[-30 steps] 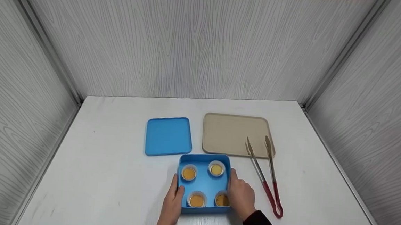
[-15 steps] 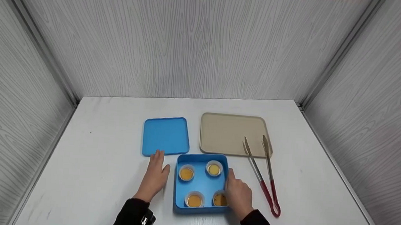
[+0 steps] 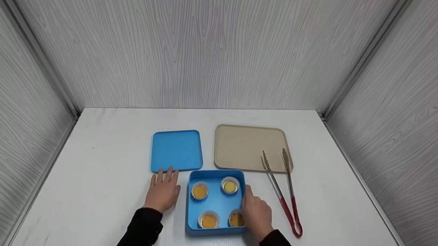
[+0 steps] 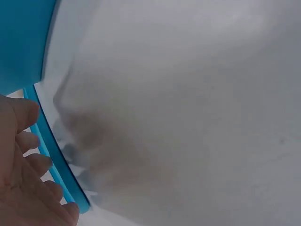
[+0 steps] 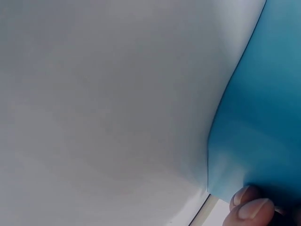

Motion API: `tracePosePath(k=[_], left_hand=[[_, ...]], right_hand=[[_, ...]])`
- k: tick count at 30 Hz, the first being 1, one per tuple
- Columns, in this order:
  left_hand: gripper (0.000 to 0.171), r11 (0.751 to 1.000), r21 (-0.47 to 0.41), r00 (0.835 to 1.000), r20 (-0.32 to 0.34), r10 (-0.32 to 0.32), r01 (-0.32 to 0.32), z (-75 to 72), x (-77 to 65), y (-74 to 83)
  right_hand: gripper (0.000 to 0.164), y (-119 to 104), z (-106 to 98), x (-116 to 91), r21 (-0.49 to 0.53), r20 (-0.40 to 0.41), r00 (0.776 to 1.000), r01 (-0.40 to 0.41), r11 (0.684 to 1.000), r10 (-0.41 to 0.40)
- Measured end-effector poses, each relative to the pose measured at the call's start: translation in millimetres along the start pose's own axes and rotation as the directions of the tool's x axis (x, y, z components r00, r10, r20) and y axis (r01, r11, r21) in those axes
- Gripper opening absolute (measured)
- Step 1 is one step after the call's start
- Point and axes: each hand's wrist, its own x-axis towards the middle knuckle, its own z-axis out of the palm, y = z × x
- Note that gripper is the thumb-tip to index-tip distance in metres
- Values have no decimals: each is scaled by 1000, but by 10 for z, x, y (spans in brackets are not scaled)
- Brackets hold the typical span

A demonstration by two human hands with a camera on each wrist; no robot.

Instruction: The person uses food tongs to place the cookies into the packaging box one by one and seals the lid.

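Note:
A square blue box (image 3: 215,232) stands near the front middle of the table, holding several small pale cups (image 3: 200,190) with yellow to orange filling. One cup at its front right shows dark specks. My right hand (image 3: 257,216) holds the box's right wall, fingers curled, covering part of the rim. In the right wrist view its fingertips (image 5: 254,209) lie against the blue outer wall. My left hand (image 3: 162,193) spreads its fingers at the near edge of a flat blue lid (image 3: 177,149). The left wrist view shows those fingertips (image 4: 40,163) right by the lid's raised edge.
Behind the box lies a beige tray (image 3: 246,147). Metal tongs with red handles (image 3: 292,215) lie to the right, their tips over the tray. Grey wood-grain panels (image 3: 204,46) enclose the white table (image 3: 97,191) at the back and both sides.
My left hand has let go of the box's left side and moved left and forward to the lid's near edge, fingers spreading. The right hand keeps its place on the box.

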Motion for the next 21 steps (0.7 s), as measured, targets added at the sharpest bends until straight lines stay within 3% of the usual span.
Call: tracePosePath(k=[3,7,11,16,21], left_hand=[[54,1000,16,1000,-23,-2,2,18,-15,-38],[51,997,71,994,-109,17,-9,34,-30,-102],[47,990,136,978,-201,59,-32,59,-70,-192],[41,983,175,959,-267,97,-51,62,-115,-294],[22,976,213,939,-324,118,-49,18,-165,-372]], right_hand=[[40,-3,-5,1,-3,14,1000,-3,1000,3],[37,-3,-14,5,7,16,1000,-11,1000,11],[35,-5,-17,9,13,13,1000,-15,1000,15],[33,-5,-16,14,15,18,1000,-25,1000,25],[35,0,-14,17,35,27,999,-41,999,40]])
